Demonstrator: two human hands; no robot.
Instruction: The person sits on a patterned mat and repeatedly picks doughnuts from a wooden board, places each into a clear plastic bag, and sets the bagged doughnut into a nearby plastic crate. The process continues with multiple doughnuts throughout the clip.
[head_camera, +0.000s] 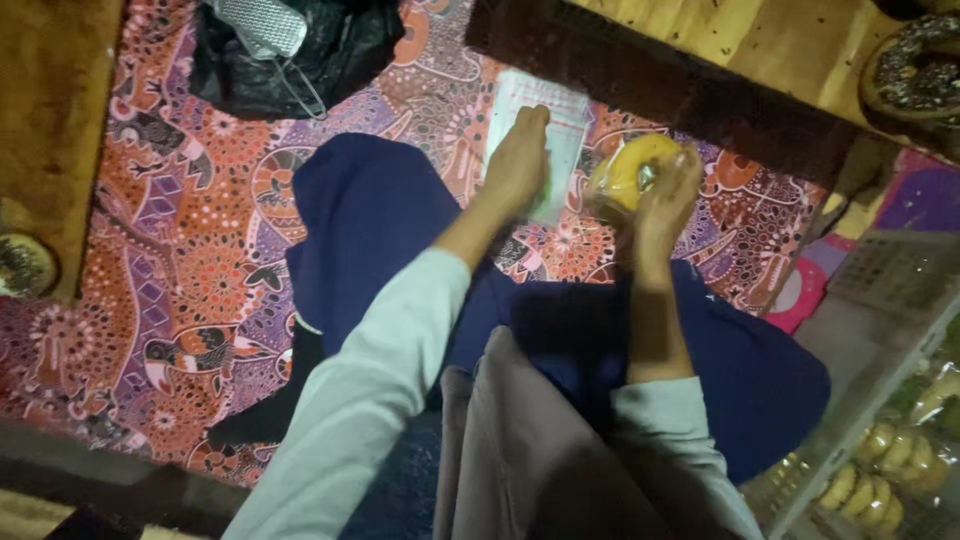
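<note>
right hand (668, 200) is clamped round a round yellow-glazed doughnut (632, 170), which looks already wrapped in clear film. left hand (517, 160), fingers together and flat, presses on a pile of thin clear plastic bags (562, 130) just left of the doughnut, on the red patterned floor cloth (150, 230). so by the look: doughnut picked up, not yet in one of those bags. chocolate-sprinkled doughnut (915, 70) sits on a wooden board (760, 40), up and right of the yellow one.

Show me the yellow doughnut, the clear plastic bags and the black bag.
yellow doughnut (632, 170), head view, on its glazed top.
clear plastic bags (568, 120), head view, right part of stack.
black bag (340, 50), head view, its crumpled middle.
</note>
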